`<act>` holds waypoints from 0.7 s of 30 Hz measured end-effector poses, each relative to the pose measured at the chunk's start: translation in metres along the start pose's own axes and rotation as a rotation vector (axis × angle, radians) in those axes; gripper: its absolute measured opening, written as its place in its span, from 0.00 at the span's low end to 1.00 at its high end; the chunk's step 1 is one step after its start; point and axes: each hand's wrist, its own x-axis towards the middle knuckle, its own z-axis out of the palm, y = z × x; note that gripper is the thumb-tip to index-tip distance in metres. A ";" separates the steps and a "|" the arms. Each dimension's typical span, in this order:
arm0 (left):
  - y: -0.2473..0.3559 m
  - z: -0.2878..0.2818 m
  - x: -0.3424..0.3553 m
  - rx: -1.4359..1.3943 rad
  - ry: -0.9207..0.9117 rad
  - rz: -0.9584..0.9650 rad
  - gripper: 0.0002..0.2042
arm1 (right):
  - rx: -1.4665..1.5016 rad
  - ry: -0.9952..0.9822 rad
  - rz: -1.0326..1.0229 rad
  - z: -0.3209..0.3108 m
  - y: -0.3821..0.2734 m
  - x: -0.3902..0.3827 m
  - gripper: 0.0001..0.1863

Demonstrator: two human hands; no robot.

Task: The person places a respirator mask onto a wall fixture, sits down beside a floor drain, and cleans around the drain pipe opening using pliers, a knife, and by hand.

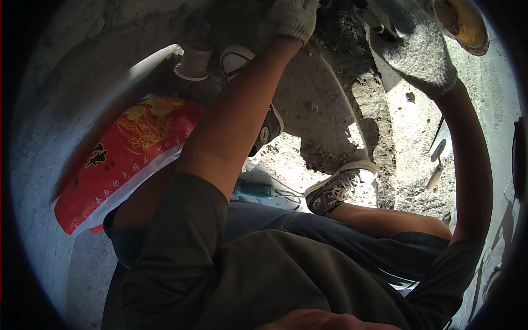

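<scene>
My left hand (294, 21), in a pale knitted work glove, is at the top edge, its fingers curled and partly cut off. On the upper right, my right hand (421, 60) wears a matching glove dusted grey; its fingers bend toward a dark metal piece (384, 28) at the glove's left side. What either hand grips is too dark and cropped to name. Below and between them runs a curved grey slab (316, 102), its right side bordered by a strip of broken, crumbly rubble (371, 107).
A red printed sack (143, 135) lies to the left, near a short whitish pipe piece (195, 61). By my dark sneaker (344, 187) rests a teal power tool (256, 189) with a cord. Rightward are a trowel (435, 177) and a yellow rounded object (462, 25).
</scene>
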 end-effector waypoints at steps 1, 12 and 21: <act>0.000 0.001 -0.001 -0.030 0.001 0.002 0.12 | 0.019 -0.012 0.003 0.000 -0.001 0.001 0.39; -0.008 0.003 0.000 0.102 0.037 0.075 0.13 | -0.005 -0.077 0.045 -0.002 -0.006 0.011 0.39; -0.014 0.003 0.000 0.136 0.062 0.119 0.13 | 0.034 -0.053 -0.014 0.004 -0.001 0.012 0.38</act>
